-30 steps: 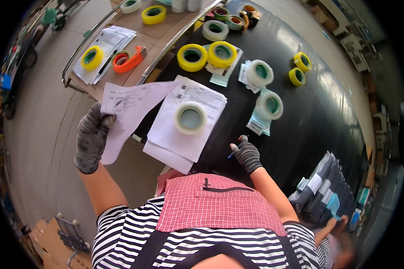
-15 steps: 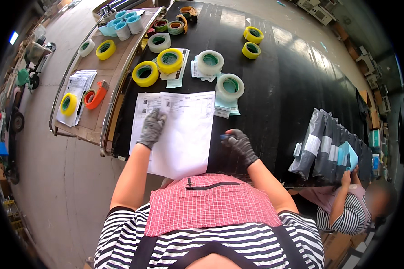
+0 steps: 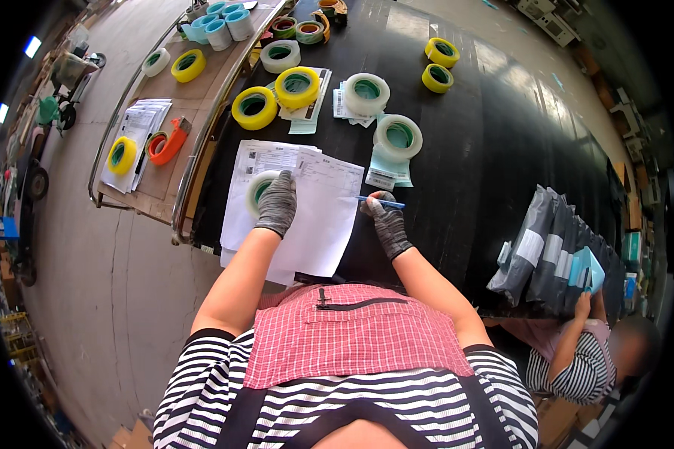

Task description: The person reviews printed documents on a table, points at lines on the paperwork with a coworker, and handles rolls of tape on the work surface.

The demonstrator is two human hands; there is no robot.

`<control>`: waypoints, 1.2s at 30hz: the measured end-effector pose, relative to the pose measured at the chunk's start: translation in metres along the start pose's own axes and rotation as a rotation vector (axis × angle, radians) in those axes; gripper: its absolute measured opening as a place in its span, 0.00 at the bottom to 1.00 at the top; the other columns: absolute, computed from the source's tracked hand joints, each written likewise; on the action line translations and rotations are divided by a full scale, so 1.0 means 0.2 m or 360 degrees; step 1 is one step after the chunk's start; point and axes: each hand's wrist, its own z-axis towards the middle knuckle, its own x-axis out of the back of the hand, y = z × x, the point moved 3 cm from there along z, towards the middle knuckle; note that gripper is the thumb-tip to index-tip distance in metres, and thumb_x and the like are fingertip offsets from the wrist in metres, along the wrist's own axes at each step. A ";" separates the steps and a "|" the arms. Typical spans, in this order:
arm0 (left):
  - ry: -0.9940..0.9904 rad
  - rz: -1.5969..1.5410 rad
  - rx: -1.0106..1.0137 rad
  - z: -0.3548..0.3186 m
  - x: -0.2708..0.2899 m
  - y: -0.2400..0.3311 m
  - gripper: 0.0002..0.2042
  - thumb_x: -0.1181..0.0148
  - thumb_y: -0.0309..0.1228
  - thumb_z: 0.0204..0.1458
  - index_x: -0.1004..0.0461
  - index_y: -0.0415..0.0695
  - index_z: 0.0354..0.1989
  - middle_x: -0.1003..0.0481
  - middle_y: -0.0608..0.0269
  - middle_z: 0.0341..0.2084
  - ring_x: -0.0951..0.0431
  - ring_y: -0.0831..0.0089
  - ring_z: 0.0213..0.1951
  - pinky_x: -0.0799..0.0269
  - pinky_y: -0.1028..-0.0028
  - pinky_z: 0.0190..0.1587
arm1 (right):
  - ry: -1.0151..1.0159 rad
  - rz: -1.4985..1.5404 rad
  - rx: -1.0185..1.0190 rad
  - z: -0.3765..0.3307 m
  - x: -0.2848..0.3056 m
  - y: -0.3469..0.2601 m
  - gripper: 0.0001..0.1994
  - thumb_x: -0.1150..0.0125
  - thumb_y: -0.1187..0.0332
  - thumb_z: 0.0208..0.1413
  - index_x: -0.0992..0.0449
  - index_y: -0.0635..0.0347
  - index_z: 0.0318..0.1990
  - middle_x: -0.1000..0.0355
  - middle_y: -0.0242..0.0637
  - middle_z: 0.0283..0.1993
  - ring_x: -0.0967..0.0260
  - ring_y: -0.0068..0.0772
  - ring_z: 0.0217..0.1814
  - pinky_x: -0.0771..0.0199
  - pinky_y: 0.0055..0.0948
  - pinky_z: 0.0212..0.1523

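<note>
My left hand (image 3: pixel 276 206), in a grey glove, grips the left edge of a printed paper sheet (image 3: pixel 326 213) with its fingers closed. Beneath that sheet lies a stack of similar papers (image 3: pixel 236 213) with a clear tape roll (image 3: pixel 253 196) on it, partly hidden by my left hand. A blue pen (image 3: pixel 394 203) is held in the gloved fingers of my right hand (image 3: pixel 389 228), beside the sheet's right edge. Just beyond the pen, another clear tape roll (image 3: pixel 398 153) rests on pale blue labels (image 3: pixel 386 174).
Yellow tape rolls (image 3: pixel 254 116) and a clear roll (image 3: pixel 366 95) stand farther back on the black table (image 3: pixel 472 165). A metal-railed cart (image 3: pixel 191 161) adjoins at left, bearing an orange tape dispenser (image 3: pixel 169 142). Grey parcels (image 3: pixel 528 247) lie at right near a co-worker (image 3: pixel 577 352).
My left hand has moved right with the top sheet, uncovering a tape roll and papers beneath. My right hand has come a little nearer the sheet, and the pen now shows lengthwise.
</note>
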 end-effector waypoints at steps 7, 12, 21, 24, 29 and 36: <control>-0.0035 -0.0006 0.0085 -0.01 0.04 0.03 0.10 0.42 0.32 0.60 0.24 0.43 0.47 0.20 0.45 0.36 0.21 0.48 0.41 0.27 0.55 0.46 | -0.0172 -0.0371 0.0213 0.05 0.00 0.13 0.08 0.41 0.66 0.63 0.26 0.60 0.45 0.23 0.32 0.36 0.25 0.24 0.37 0.25 0.26 0.43; -0.0138 0.0120 0.0109 0.01 0.01 0.02 0.09 0.44 0.33 0.62 0.24 0.45 0.47 0.20 0.47 0.38 0.21 0.50 0.41 0.27 0.57 0.46 | -0.0184 -0.0903 0.0366 0.06 -0.01 0.10 0.09 0.42 0.65 0.63 0.24 0.59 0.45 0.21 0.36 0.35 0.23 0.29 0.38 0.24 0.29 0.44; -0.0137 -0.0172 0.0275 0.02 -0.02 -0.01 0.10 0.42 0.34 0.61 0.25 0.44 0.47 0.20 0.45 0.37 0.21 0.48 0.42 0.27 0.55 0.46 | -0.0164 -0.1343 0.0298 0.08 -0.03 0.04 0.09 0.43 0.65 0.62 0.24 0.57 0.45 0.21 0.44 0.35 0.22 0.43 0.39 0.24 0.36 0.44; -0.0128 0.0062 0.0101 0.04 -0.01 0.02 0.11 0.43 0.34 0.61 0.25 0.43 0.47 0.21 0.43 0.36 0.21 0.47 0.42 0.27 0.55 0.46 | -0.0065 -0.1174 0.0282 0.07 -0.02 0.04 0.08 0.43 0.69 0.60 0.24 0.57 0.46 0.22 0.47 0.37 0.23 0.48 0.40 0.24 0.40 0.44; 0.0025 -0.0030 0.0014 0.00 0.05 -0.08 0.11 0.43 0.33 0.60 0.24 0.39 0.46 0.21 0.42 0.36 0.21 0.45 0.42 0.27 0.54 0.46 | -0.0112 -0.1608 0.1271 -0.04 -0.07 -0.01 0.14 0.47 0.77 0.59 0.24 0.54 0.51 0.24 0.45 0.43 0.27 0.49 0.47 0.28 0.42 0.52; 0.0285 -0.0618 0.0254 -0.08 0.43 -0.19 0.18 0.40 0.33 0.60 0.27 0.32 0.52 0.21 0.41 0.42 0.20 0.53 0.44 0.25 0.63 0.49 | -0.0240 -0.2160 0.0774 -0.13 -0.02 -0.11 0.34 0.45 0.76 0.50 0.36 0.53 0.69 0.29 0.49 0.52 0.32 0.53 0.54 0.31 0.47 0.57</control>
